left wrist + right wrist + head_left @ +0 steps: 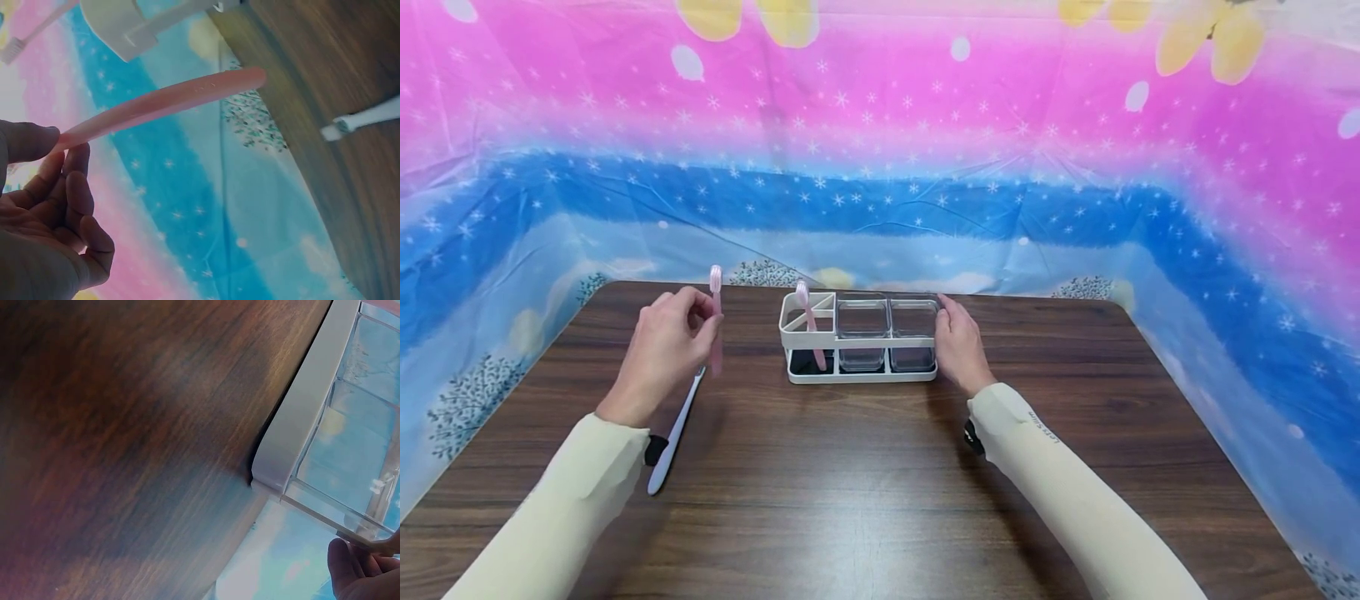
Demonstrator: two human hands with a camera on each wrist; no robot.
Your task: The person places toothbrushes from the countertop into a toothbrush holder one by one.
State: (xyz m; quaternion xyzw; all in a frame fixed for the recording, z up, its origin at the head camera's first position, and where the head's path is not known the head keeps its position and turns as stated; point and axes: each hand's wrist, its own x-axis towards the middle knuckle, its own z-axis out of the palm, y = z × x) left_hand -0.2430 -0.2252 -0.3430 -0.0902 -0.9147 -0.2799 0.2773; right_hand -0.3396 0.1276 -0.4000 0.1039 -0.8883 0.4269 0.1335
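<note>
A pink toothbrush (717, 321) stands upright in my left hand (662, 350), pinched between thumb and fingers with its bristle head up. In the left wrist view its handle (169, 103) points away from the fingertips. My right hand (958, 343) holds the right end of a white toothbrush holder (857, 342); in the right wrist view the fingers (344, 569) lie at its end. Two clear cups (862, 321) sit in the holder. Another pink toothbrush (812, 329) leans in its left compartment.
A white toothbrush (676, 437) lies on the brown wooden table (865, 483), beside and partly under my left wrist. Behind the table hangs a pink and blue patterned cloth (880, 183), which also runs along both sides.
</note>
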